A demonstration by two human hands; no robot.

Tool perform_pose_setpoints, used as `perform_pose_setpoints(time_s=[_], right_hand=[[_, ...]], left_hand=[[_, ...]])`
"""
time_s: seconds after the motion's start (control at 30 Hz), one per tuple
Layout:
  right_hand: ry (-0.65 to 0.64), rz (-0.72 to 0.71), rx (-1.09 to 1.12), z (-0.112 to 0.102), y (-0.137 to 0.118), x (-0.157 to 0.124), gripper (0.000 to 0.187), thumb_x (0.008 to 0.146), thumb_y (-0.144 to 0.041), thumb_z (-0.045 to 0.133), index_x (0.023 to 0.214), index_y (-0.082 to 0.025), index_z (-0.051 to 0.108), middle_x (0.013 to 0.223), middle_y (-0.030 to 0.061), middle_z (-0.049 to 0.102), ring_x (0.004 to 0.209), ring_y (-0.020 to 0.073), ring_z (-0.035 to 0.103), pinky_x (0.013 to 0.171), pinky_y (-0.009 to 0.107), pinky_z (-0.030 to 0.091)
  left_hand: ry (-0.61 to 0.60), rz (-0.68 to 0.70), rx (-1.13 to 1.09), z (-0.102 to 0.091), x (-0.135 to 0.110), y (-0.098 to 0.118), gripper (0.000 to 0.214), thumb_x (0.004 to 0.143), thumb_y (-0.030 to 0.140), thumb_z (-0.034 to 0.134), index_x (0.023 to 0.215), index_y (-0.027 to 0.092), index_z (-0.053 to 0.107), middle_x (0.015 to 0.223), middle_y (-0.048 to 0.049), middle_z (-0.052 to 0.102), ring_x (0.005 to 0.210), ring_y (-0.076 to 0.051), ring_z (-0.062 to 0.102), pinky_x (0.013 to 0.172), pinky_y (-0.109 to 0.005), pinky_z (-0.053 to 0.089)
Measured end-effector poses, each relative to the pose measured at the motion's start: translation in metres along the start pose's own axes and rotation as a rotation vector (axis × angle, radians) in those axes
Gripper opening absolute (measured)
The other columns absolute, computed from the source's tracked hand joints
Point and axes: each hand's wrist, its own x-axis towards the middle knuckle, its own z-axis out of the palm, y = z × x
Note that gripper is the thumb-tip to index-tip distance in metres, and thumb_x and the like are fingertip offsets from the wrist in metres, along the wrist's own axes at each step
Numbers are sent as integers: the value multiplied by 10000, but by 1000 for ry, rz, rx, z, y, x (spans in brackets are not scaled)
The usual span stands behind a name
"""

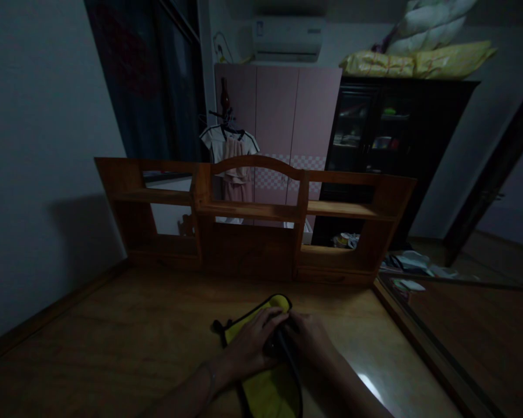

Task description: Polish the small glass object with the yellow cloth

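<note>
A yellow cloth item with black trim [270, 386] lies on the wooden desk [126, 342] just in front of me. My left hand [253, 342] rests on it with fingers curled over a dark object [275, 346] at its middle. My right hand [311, 339] presses against the same dark object from the right, fingers closed. A black strap or cord [293, 371] runs from between the hands toward me. The room is dim, and what the dark object is stays unclear.
A low wooden shelf unit [253, 215] stands along the desk's far edge. Behind it are a pink wardrobe [287, 116], hanging clothes [230, 157] and a dark glass cabinet [375, 133]. Floor clutter [409, 264] lies to the right of the desk edge.
</note>
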Motion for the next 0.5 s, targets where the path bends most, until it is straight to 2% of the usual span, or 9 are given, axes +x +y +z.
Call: perform_pose_setpoints(time_s=[0.13,0.3,0.5], right_hand=[[3,13,22,4,7,0,187,892,-216,480,974,-163,639,880,81,702,773,180,651,658,222,412],[26,-90,26,5,5,-4,200,881,-223,469,1042,-163,571,891,74,684,762,182,633,656,234,405],[35,-118,29,0,-5,-6,363,825,-208,490,1185,-155,482,990,94,659,867,218,618,749,280,434]], left_hand=[[2,-1,-16,0,1,0,834,710,249,716,1424,293,288,1399,-75,386,1283,-262,398,1075,-396,393],[18,-6,-38,-3,2,3,792,730,269,706,1415,273,306,1400,-90,384,1293,-269,390,1089,-410,377],[25,0,-36,-3,2,3,820,752,283,697,1440,263,250,1405,-89,392,1304,-257,380,1103,-405,362]])
